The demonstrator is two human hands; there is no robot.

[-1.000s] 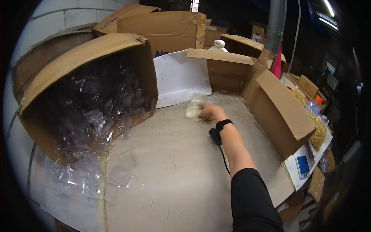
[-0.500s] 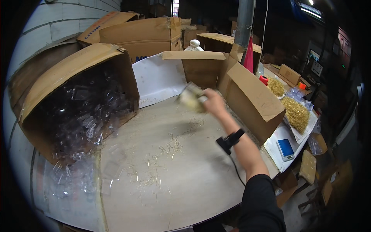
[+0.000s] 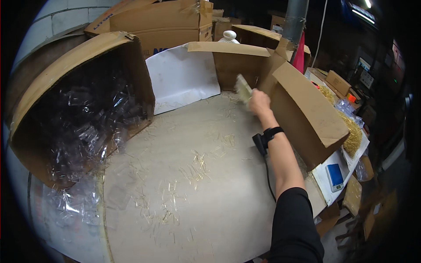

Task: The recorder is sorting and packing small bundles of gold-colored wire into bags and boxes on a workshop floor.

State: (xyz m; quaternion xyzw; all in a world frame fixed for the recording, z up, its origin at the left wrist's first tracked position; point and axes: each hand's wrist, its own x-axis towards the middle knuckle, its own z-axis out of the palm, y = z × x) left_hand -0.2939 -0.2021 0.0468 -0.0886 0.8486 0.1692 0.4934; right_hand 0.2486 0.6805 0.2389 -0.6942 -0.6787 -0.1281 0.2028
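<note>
My right hand is closed around a wide, pale brush, partly blurred. It is at the far right of the worktable, by the inner corner of the cardboard walls. Thin gold-coloured wire pieces lie scattered across the tabletop, with a few more close to the brush at the far edge. A dark strap with a small black device sits on my right wrist, and a cable hangs from it. My left hand is out of the frame.
At the left a large open carton lies on its side, full of clear plastic pieces that spill onto the table. A white sheet lines the back. To the right are a blue-topped scale and a gold wire heap.
My right hand has moved the brush farther away and to the right, into the corner by the cardboard walls. The whole view has shifted slightly.
</note>
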